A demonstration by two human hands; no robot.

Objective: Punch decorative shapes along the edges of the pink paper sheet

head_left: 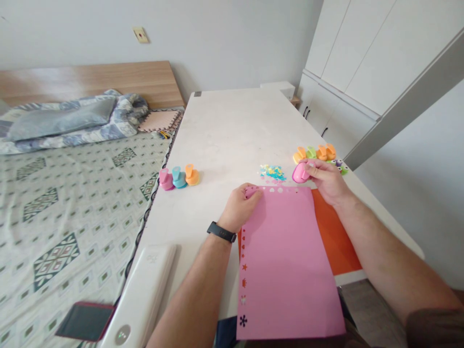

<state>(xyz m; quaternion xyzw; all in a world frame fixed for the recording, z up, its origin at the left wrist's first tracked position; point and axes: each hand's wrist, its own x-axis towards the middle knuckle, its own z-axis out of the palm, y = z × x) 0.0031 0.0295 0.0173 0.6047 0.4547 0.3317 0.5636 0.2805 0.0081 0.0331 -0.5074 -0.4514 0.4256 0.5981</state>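
Note:
My left hand pinches the top left corner of a pink sheet of paper. Small shapes are punched along its left and top edges, among them a star, a crown and a flower. My right hand grips a pink craft punch just above the sheet's top right corner; whether the punch touches the paper I cannot tell. Beneath the pink sheet lies orange paper. A small pile of blue, yellow and pink paper cutouts sits beyond the sheet's top edge.
Pink, blue and orange punches stand on the white table at left. Several orange and green punches are behind my right hand. A long white device lies at the table's left edge, beside a bed with a tablet.

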